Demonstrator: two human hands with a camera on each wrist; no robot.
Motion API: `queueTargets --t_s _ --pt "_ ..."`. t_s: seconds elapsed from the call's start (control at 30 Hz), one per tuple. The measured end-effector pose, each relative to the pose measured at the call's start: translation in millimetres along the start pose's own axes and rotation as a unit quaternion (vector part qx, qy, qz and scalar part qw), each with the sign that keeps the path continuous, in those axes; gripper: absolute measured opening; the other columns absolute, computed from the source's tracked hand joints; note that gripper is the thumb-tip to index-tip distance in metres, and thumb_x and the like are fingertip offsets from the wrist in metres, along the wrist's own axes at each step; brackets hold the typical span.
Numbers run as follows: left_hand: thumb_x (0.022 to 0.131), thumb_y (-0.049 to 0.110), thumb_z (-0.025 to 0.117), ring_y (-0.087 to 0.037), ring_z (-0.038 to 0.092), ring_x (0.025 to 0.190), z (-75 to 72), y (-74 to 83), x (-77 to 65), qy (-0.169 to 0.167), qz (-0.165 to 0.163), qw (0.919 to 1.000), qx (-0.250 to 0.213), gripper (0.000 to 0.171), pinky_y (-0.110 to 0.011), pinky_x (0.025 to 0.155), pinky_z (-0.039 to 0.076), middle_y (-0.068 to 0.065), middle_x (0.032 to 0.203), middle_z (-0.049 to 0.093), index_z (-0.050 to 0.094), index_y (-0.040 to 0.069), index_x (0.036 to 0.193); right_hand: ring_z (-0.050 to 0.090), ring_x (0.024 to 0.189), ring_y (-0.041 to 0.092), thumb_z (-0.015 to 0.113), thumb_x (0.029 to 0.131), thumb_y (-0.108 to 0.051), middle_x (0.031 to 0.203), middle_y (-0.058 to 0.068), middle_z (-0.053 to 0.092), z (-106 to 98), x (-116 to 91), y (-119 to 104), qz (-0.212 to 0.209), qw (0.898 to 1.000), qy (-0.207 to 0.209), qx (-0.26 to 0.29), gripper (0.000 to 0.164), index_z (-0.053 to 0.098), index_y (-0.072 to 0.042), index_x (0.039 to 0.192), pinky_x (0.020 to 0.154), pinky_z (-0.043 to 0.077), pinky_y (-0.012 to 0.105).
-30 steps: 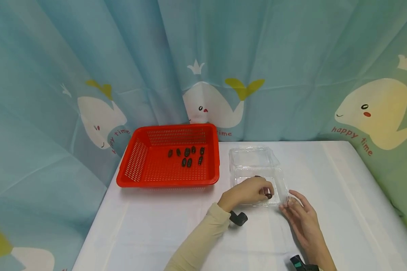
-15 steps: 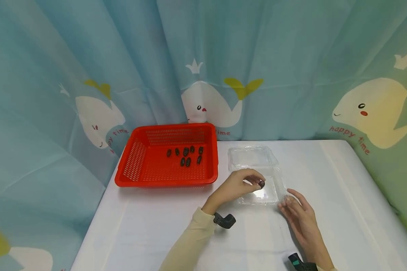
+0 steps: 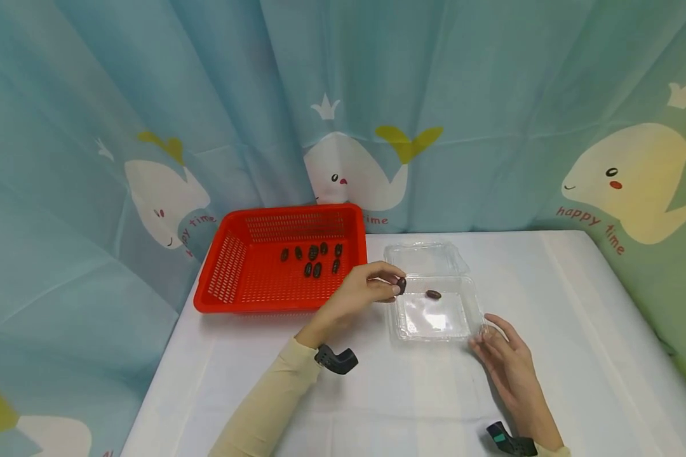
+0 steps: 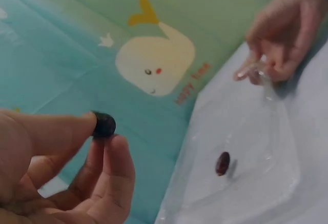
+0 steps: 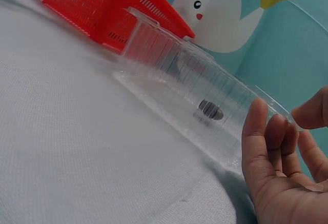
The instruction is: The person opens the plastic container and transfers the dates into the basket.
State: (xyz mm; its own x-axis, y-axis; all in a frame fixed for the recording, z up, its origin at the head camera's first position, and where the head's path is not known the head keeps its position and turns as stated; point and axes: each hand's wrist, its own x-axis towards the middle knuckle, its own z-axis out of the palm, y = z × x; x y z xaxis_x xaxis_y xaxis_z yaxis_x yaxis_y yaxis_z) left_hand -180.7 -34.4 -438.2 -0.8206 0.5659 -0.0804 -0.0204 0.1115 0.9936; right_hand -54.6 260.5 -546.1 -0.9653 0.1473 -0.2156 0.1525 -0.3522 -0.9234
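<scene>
My left hand [image 3: 357, 293] pinches a dark date [image 4: 105, 125] between thumb and fingertips, above the left side of a clear plastic clamshell box [image 3: 397, 327]. Inside that box lies a second date [image 3: 433, 294], which also shows in both wrist views. At the box's near right corner, my right hand [image 3: 509, 365] pinches the rim between thumb and fingers. To the left stands a red plastic basket [image 3: 246, 311] with several dates [image 3: 317, 270] spread over its floor.
The box's lid [image 3: 423, 258] lies folded back behind it. A white cloth [image 3: 400, 400] covers the table. Behind the table hangs a blue-green curtain [image 3: 469, 95] printed with whales.
My left hand has come up out of the box with a date and moved left toward the basket. The date left in the box is now uncovered. My right hand stays at the corner.
</scene>
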Motion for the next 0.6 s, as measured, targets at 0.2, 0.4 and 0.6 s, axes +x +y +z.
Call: queueTargets --t_s 0.2,0.4,0.6 --pt "0.100 0.010 0.067 -0.019 0.071 0.104 -34.6 13.4 -8.5 0.019 -0.051 0.9983 -0.018 0.030 -0.034 0.099 0.060 -0.010 0.122 0.067 0.067 0.009 0.130 0.068 0.100 0.003 0.052 0.108 -0.008 0.112 -0.009 0.065 0 0 0 -0.004 1.000 -0.001 0.002 0.041 0.042 -0.011 0.147 0.095 0.058 0.019" --pt "0.100 0.012 0.069 -0.026 0.070 0.111 -68.2 22.0 -9.6 0.040 -0.095 0.9946 -0.006 0.032 -0.041 0.104 0.058 -0.010 0.126 0.066 0.067 0.010 0.132 0.068 0.099 0.002 0.053 0.108 -0.008 0.113 -0.009 0.064 -1 2 0 -0.005 1.000 -0.001 0.009 0.037 0.046 -0.015 0.143 0.094 0.058 0.020" --pt "0.101 0.008 0.066 -0.039 0.065 0.121 -98.9 24.7 -12.2 0.057 -0.133 0.9894 -0.015 0.035 -0.043 0.106 0.057 -0.010 0.126 0.065 0.064 0.008 0.136 0.069 0.098 0.003 0.053 0.108 -0.008 0.112 -0.009 0.064 -3 3 2 0.000 1.000 0.000 0.009 0.036 0.047 -0.017 0.142 0.095 0.058 0.020"
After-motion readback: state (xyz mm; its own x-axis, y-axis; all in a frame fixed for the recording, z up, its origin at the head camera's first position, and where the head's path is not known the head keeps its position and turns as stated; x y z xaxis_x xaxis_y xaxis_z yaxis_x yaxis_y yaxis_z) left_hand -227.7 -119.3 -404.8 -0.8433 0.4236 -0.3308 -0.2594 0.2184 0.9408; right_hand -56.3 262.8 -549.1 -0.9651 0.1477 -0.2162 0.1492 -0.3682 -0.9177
